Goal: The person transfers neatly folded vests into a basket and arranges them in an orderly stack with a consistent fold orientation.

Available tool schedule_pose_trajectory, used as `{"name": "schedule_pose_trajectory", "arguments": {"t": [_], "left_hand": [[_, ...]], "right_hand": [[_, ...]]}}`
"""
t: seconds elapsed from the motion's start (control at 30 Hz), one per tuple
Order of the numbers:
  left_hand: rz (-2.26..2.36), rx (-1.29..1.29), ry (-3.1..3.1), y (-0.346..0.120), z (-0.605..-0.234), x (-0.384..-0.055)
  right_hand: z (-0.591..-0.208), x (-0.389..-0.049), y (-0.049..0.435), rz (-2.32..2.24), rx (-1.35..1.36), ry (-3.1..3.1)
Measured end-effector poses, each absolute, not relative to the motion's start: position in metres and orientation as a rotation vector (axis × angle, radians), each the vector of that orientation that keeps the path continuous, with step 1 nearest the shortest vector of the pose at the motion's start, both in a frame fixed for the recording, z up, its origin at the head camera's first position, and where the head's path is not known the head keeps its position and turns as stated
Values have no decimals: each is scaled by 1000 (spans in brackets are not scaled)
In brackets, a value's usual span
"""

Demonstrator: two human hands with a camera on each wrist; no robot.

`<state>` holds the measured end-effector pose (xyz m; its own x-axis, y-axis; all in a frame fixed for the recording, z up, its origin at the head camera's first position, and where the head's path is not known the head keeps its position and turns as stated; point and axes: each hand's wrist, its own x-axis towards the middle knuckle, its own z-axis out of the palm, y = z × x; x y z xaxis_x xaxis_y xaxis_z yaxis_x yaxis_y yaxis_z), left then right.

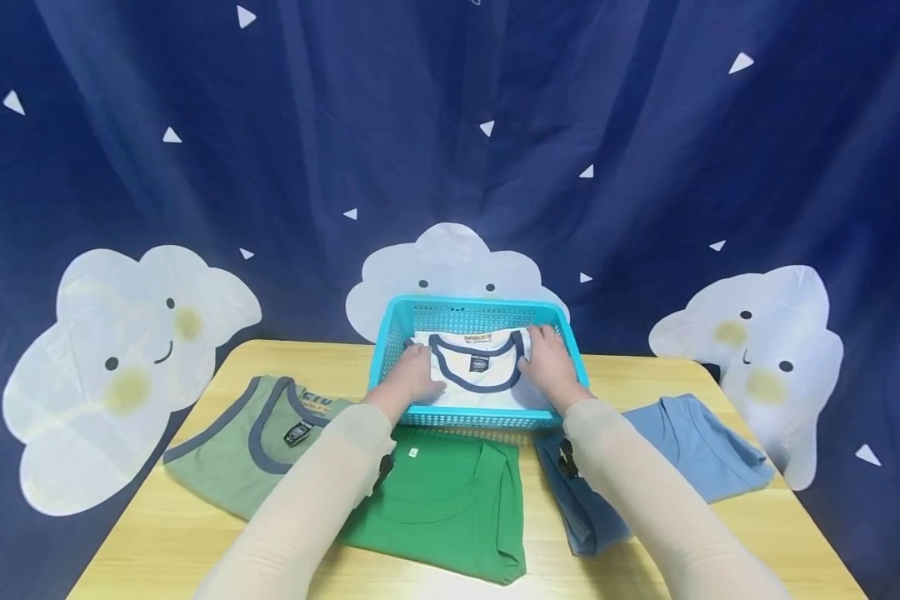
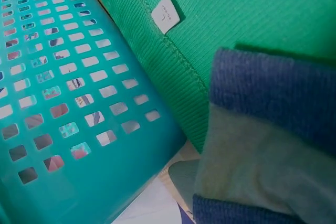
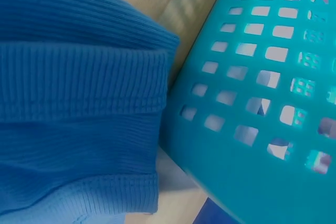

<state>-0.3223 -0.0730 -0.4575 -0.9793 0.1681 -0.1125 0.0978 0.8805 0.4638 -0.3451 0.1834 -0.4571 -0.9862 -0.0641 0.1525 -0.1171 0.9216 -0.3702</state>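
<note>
A big dark curtain [image 1: 435, 108] hangs behind the bright blue basket [image 1: 480, 419], which sits on a wooden table [image 1: 787, 533]. In front of the basket is a folded green shirt [image 1: 450, 525], with an olive shirt [image 1: 228, 446] to its left, blue clothes [image 1: 708, 450] to its right and a white shirt [image 1: 461, 364] inside. In the basket, the left hand [image 1: 408, 377] and right hand [image 1: 551, 362] touch the white shirt's two sides, thumbs apart from fingers, but I cannot tell if they pinch it.

Left arm [image 1: 300, 508]: reaches forward, slants inward
Right arm [image 1: 660, 500]: does likewise
Left hand [image 1: 412, 375]: thumb points inward
Right hand [image 1: 551, 362]: thumb points inward
</note>
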Motion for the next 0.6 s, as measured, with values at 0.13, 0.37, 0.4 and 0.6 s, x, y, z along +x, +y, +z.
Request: {"name": "schedule_pose_trajectory", "arguments": {"t": [0.13,0.37,0.4,0.6], "left_hand": [[673,297,2873,-73,-458,-322],[596,345,2782,-74,-459,-320],[593,335,2766,-74,-459,-320],[514,340,2693,-76,-460,-320]], "right_hand": [[-459,-344,182,527,301,-3067],[-463,-338,184,539,401,-3291],[-463,-337,184,548,408,-3309],[-463,-335,185,522,487,-3377]]}}
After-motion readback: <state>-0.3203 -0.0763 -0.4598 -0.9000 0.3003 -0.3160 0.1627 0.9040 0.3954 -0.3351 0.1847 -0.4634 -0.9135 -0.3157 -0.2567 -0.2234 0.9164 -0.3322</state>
